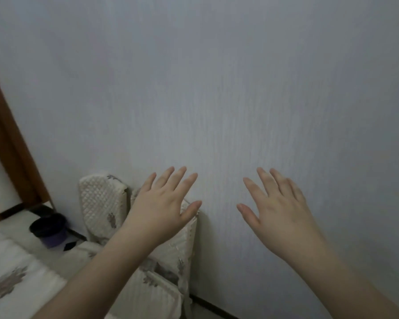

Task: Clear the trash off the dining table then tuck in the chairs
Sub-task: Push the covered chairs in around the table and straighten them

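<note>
Facing a bare wall (217, 88), the left hand (164, 203) and right hand (279, 208) were held wide, empty; no trash was reached, so turning seemed needed.

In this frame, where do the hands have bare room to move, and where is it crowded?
Bare room: the stretch of wall above and between the left hand and right hand, both open and holding nothing. Crowded: lower left, where quilted cushions lean at the wall's foot beside a dark bin and a floral cover. No dining table shows.
</note>
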The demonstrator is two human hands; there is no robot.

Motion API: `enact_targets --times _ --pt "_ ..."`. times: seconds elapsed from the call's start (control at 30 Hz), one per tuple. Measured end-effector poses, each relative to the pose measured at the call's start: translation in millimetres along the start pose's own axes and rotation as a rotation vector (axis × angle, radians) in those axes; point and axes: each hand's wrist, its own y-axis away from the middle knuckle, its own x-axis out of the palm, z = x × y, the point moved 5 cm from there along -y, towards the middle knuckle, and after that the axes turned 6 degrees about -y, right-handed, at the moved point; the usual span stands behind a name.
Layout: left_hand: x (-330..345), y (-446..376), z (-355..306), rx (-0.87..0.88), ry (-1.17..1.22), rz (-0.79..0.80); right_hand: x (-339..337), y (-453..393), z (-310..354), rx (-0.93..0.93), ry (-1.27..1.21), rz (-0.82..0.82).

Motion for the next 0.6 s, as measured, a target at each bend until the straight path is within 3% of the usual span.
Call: enact_targets --times 0.4,0.6 --pt "105.3 -63.0 119.2 -0.143 -0.045 0.031 97.2 -136.9 114.5 -0.234 -0.139 0.117" --pt "166.6 -99.3 164.3 -0.099 -0.027 0.086 158.2 -177.3 141.8 -0.179 -0.128 0.178"
